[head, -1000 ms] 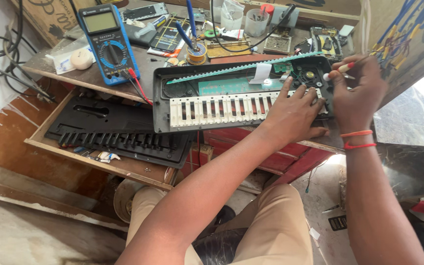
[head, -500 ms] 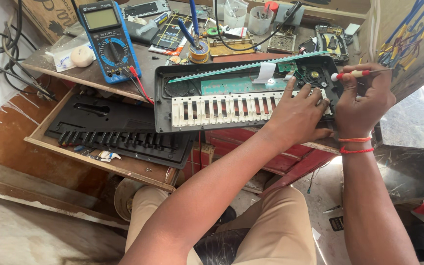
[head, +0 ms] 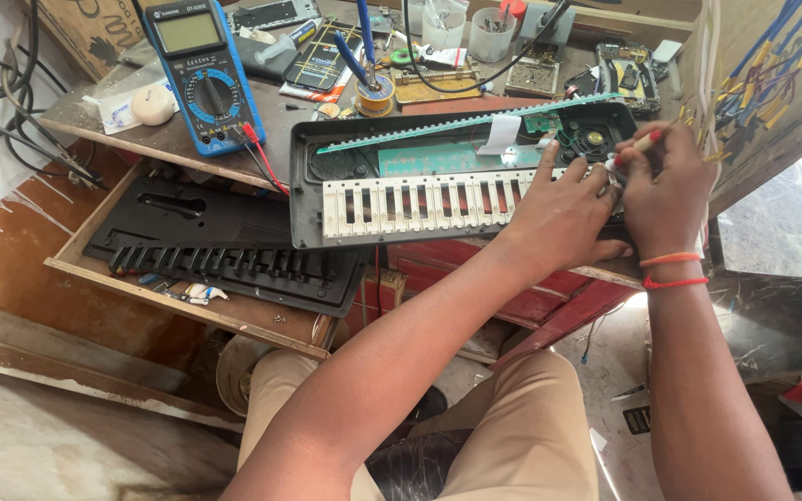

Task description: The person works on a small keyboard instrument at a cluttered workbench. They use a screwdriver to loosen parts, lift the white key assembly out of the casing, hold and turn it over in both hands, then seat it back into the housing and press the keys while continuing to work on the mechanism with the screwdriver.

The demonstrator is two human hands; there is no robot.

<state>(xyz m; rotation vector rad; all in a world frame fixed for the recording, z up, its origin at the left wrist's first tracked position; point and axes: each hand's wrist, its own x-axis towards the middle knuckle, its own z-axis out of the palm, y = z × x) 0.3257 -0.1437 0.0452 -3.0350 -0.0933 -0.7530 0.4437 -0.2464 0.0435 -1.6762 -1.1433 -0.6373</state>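
Note:
An opened black electronic keyboard (head: pixel 401 199) lies on the wooden bench, its white keys and green circuit board (head: pixel 429 160) exposed. My left hand (head: pixel 559 218) rests flat on the right end of the keys, fingers spread. My right hand (head: pixel 666 186) is closed around a small screwdriver with a red and white handle (head: pixel 642 144), its tip down at the keyboard's right end, beside the left hand's fingertips. Orange and red bands circle my right wrist.
A blue multimeter (head: pixel 201 74) with red and black leads lies at the left of the bench. The keyboard's black cover (head: pixel 225 246) sits in an open drawer. A solder spool (head: pixel 375 93), cups, circuit boards and coloured wires (head: pixel 763 65) crowd the back and right.
My right hand has come down and toward the left hand, bringing the screwdriver to the keyboard's right end. The left hand stayed on the keys. The camera view has shifted slightly.

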